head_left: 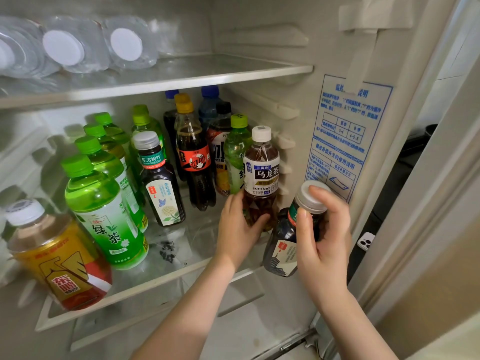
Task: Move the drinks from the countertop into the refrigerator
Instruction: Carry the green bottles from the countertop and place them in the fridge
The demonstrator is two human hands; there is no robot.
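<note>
Your left hand [236, 229] is inside the refrigerator, its fingers [233, 201] curled round the lower half of the oolong tea bottle [261, 175], thumb across the front. That bottle stands upright with a white cap, at the right end of the glass shelf [130, 292] and close to the side wall.

Your right hand [324, 235] grips a dark tea bottle [281, 245] high up. Its fingers [327, 198] wrap over the pale cap and the thumb presses on the neck. The bottle leans, cap tipped toward the wall, its body hanging just below and to the left of your fingers. It sits right beside the oolong bottle, at the shelf's front right corner; its base seems to hang clear of the shelf, though your hand hides too much to be sure.

Left of your left fingers, apart from them, stand a cola bottle [194, 162] and a second dark bottle with a silver cap [162, 188]. Farther left is a row of green tea bottles [104, 216], and nearest the front a yellow and red bottle [59, 263]. Above your fingers, on the upper shelf, clear water bottles [124, 45] lie on their sides. Just beyond your right fingers, a blue-printed sticker [348, 136] covers the wall.
</note>
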